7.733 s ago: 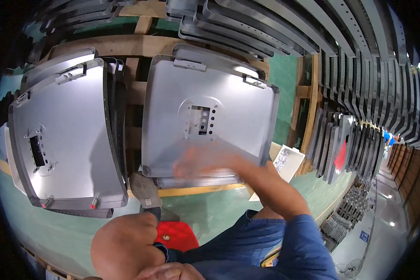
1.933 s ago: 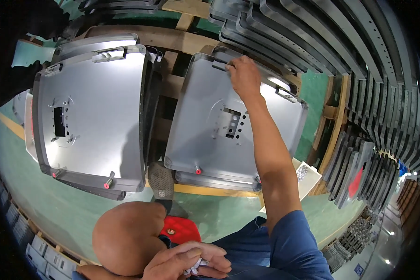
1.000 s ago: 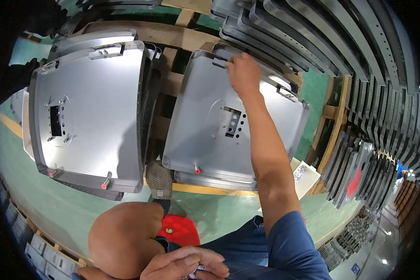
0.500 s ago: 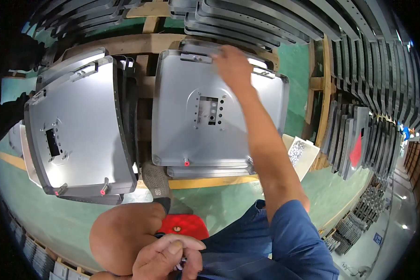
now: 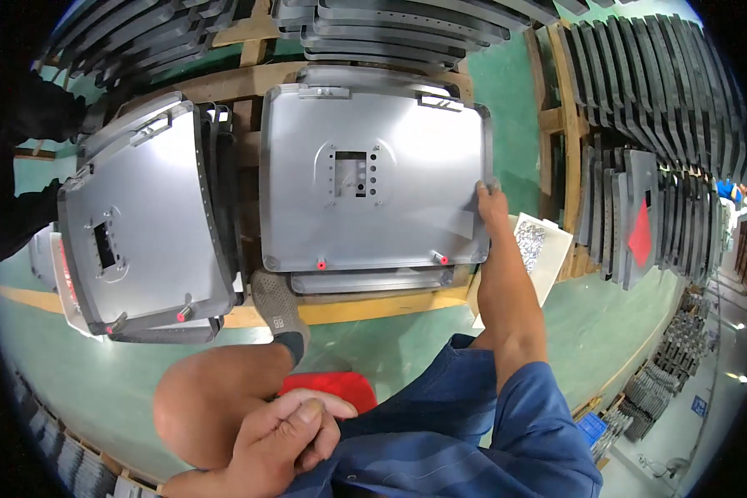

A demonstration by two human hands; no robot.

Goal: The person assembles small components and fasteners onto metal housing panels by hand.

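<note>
Wooden pallets [image 5: 373, 309] on green floor carried a flat grey metal panel [image 5: 373, 195], long axis running left-right, slotted centre, red plugs below. Right hand [image 5: 491, 202] gripped its right edge; left hand [image 5: 284, 438] lay clenched on the knee.

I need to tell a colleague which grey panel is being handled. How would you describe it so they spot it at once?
On the wooden pallet lie two stacks of flat grey metal panels. It is the top panel of the right stack, lying square. Unlike the tilted left panel, the right hand grips its right edge.
</note>
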